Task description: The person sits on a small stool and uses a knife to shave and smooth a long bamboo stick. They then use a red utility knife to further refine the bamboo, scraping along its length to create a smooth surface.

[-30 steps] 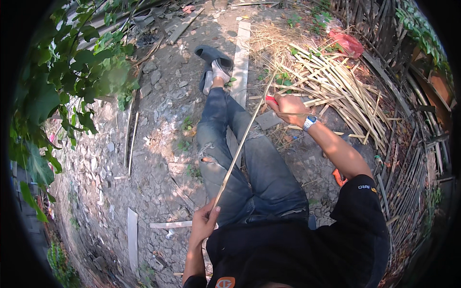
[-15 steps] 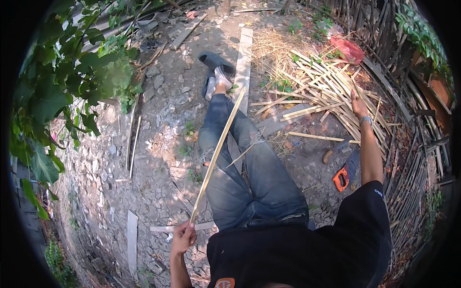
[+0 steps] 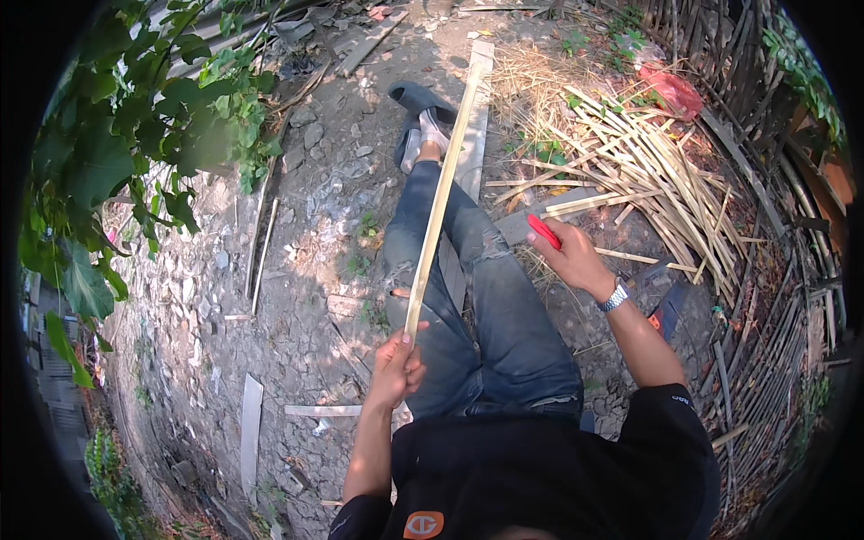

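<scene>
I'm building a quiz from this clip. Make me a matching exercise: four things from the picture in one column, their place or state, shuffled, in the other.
1. bamboo strip
2. red-handled tool
3. pile of bamboo slats
4. wristwatch

A. heaped on the ground at the right
B. on the right wrist
C. gripped at its near end by the left hand
D. in the right hand

Pairs: 1-C, 2-D, 3-A, 4-B

A crumpled red plastic bag lies beyond the bamboo strips.
</scene>
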{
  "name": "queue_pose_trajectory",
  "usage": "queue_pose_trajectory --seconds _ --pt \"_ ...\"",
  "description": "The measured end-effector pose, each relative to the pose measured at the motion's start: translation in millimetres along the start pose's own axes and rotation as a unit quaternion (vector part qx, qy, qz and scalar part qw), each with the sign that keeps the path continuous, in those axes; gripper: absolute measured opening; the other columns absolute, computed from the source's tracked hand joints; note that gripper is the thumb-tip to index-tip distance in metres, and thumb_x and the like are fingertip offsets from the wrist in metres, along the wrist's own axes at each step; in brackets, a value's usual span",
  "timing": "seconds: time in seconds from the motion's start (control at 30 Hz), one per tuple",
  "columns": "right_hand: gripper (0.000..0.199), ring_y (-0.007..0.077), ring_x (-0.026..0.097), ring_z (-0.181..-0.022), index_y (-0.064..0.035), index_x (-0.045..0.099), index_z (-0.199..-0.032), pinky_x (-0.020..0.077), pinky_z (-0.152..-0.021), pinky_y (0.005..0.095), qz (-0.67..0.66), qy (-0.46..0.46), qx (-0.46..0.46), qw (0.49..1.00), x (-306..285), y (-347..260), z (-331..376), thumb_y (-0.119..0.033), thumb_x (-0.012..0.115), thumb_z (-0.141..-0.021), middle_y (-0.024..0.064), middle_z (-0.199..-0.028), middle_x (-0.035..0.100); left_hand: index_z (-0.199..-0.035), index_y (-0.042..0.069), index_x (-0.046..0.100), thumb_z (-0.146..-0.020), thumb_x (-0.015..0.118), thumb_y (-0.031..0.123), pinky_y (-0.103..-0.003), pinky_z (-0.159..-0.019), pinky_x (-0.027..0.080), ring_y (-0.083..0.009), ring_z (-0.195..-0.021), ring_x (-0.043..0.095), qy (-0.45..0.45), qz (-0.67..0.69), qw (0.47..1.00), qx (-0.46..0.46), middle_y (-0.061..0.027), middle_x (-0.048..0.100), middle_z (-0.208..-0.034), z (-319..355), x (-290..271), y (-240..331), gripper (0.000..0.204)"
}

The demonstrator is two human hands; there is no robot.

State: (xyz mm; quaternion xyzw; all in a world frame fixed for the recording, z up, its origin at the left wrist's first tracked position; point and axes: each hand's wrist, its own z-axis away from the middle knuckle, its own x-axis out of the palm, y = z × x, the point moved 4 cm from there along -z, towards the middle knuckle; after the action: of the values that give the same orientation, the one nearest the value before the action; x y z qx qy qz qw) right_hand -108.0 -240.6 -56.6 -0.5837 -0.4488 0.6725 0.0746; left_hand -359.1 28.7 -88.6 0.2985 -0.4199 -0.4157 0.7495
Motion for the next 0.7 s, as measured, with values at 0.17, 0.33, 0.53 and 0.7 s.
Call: queue_pose_trajectory --seconds 0.17,0.33,0.53,0.7 --pt "0.05 0.0445 0.065 -0.067 -0.0013 0.069 -0.084 0.0496 -0.063 0.0525 0.013 -0.103 -0.084 0.991 53 -93 21 -0.046 0.055 -0.101 0.023 -0.067 0.064 -0.151 0.013 0.046 -0.112 0.042 0.035 -0.021 -0.038 0.021 -0.0039 -0.044 0.026 0.008 0.013 1.0 -0.017 0.0058 0.031 -0.064 -5 30 6 0.045" --pt "0.052 0.045 0.062 -0.059 -0.0023 0.065 -0.079 0.0486 -0.058 0.0536 0.021 -0.086 -0.123 0.988 73 -99 15 -0.05 0.056 -0.1 0.0231 -0.059 0.06 -0.151 0.016 0.046 -0.111 0.044 0.038 -0.021 -0.037 0.022 -0.0045 -0.044 0.026 -0.006 0.002 1.0 -0.029 0.0059 0.03 -0.064 -2 40 7 0.046" --pt "0.054 0.0453 0.063 -0.059 -0.0026 0.067 -0.082 0.0495 -0.058 0.0541 0.071 -0.113 -0.128 0.983 80 -90 9 -0.052 0.055 -0.1 0.0238 -0.06 0.062 -0.151 0.017 0.047 -0.112 0.043 0.031 -0.023 -0.039 0.022 -0.0048 -0.045 0.025 -0.009 0.004 0.998 -0.062 0.0061 0.03 -0.064 4 41 5 0.042" --pt "0.063 0.049 0.064 -0.064 0.0013 0.067 -0.083 0.0507 -0.06 0.054 0.137 0.047 -0.071 0.987 68 -20 -40 -0.055 0.047 -0.103 0.0276 -0.062 0.061 -0.151 0.015 0.048 -0.111 0.045 0.029 -0.023 -0.039 0.024 -0.0056 -0.045 0.027 -0.01 -0.056 0.994 -0.097 0.0054 0.03 -0.064 33 28 -3 0.042"
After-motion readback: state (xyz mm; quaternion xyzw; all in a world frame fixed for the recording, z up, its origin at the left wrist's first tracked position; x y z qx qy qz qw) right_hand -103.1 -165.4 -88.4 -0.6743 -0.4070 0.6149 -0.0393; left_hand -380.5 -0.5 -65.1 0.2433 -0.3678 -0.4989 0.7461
